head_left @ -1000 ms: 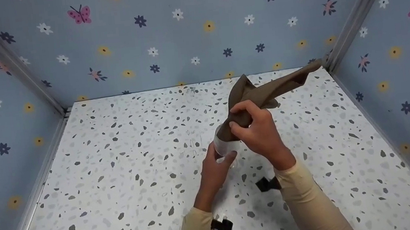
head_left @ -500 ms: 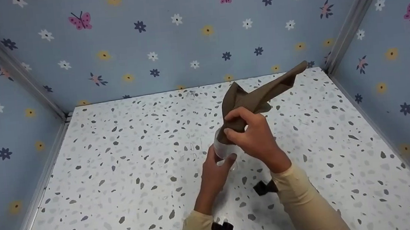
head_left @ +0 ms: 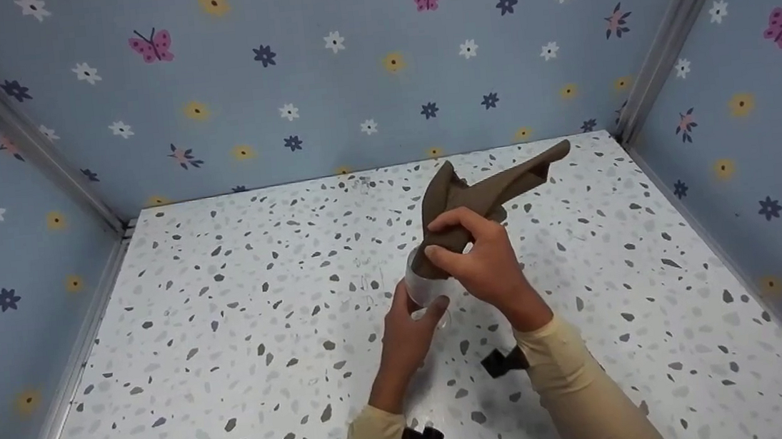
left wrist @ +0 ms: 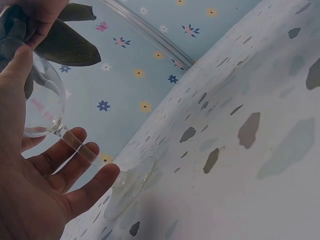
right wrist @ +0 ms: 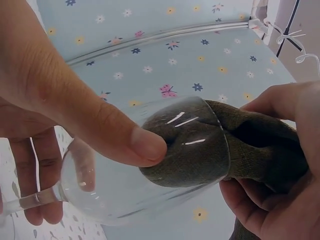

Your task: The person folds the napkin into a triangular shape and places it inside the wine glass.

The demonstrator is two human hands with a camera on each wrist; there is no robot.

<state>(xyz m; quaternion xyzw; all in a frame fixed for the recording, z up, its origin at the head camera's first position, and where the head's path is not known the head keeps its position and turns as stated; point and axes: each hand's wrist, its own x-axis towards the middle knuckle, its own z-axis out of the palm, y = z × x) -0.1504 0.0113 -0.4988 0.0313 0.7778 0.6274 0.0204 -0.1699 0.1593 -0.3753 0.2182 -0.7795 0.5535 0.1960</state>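
Observation:
My left hand point(head_left: 405, 333) grips a clear wine glass point(head_left: 423, 290) by its bowl, the thumb lying across the side. In the left wrist view the glass's round foot point(left wrist: 131, 187) points down and right, close to the table, and the other fingers curl near the stem point(left wrist: 82, 151). A brown cloth point(head_left: 457, 199) is bunched into the bowl's mouth, its loose ends fanning up and right. Just above the rim, my right hand point(head_left: 492, 263) pinches the cloth between thumb and fingers. Through the glass, the right wrist view shows a rounded wad of cloth point(right wrist: 187, 155) inside the bowl.
The speckled white table point(head_left: 230, 335) runs back to a blue wall point(head_left: 320, 83) printed with flowers and butterflies. Side walls with metal corner rails point(head_left: 667, 35) stand left and right. A white coiled cable point(right wrist: 300, 42) hangs at a corner in the right wrist view.
My right hand has shifted down and left towards the glass, bringing the cloth with it. The long cloth end sits lower and further left. My left hand has hardly moved.

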